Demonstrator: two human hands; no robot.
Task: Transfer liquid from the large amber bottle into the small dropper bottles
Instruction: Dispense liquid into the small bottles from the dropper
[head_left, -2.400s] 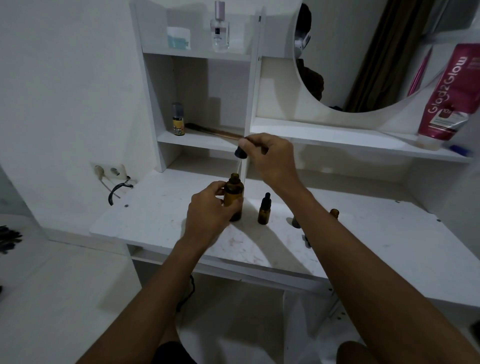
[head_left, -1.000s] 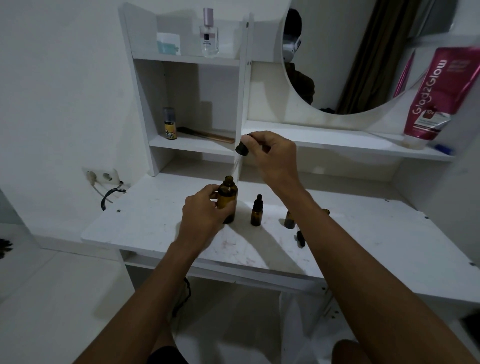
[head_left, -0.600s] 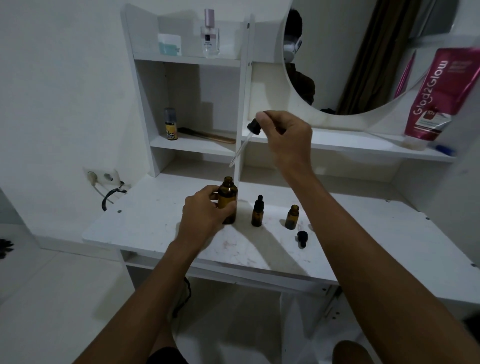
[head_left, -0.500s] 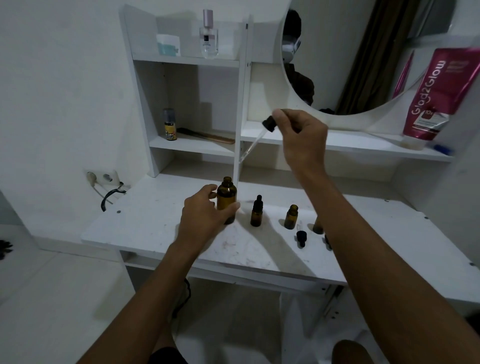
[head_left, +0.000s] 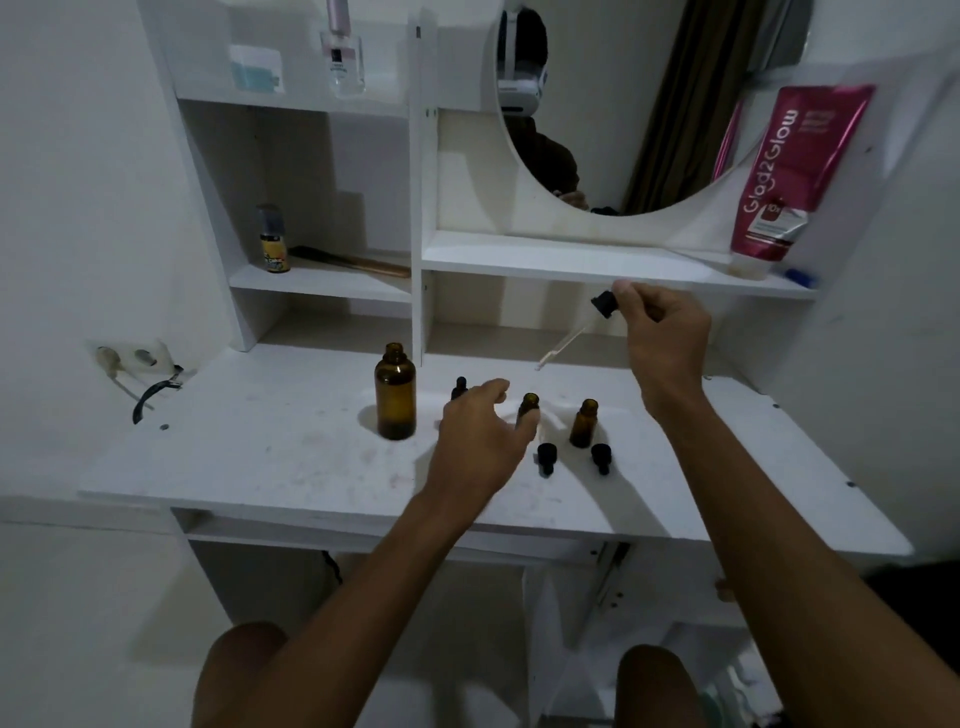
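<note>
The large amber bottle (head_left: 396, 393) stands uncapped on the white desk (head_left: 270, 441), with no hand on it. To its right stand three small amber bottles: a capped one (head_left: 459, 387), an uncapped middle one (head_left: 528, 404) and an uncapped right one (head_left: 584, 423). My left hand (head_left: 480, 441) is spread open just left of the middle bottle, its fingers at the bottle's side. My right hand (head_left: 662, 338) pinches the black bulb of a glass dropper (head_left: 576, 332), whose tip slants down-left above the middle bottle. Two black dropper caps (head_left: 547, 457) (head_left: 601, 456) lie in front.
White shelves rise behind the desk, holding a small yellow-labelled bottle (head_left: 272, 240), a brown comb (head_left: 353, 261), a perfume bottle (head_left: 343, 54) and a pink tube (head_left: 789, 171). A round mirror (head_left: 649, 104) hangs above. A wall socket with cable (head_left: 132, 358) sits at the left.
My left hand let go of the large amber bottle and moved right to the middle small bottle. My right hand carried the dropper out of the large bottle, rightward and lower.
</note>
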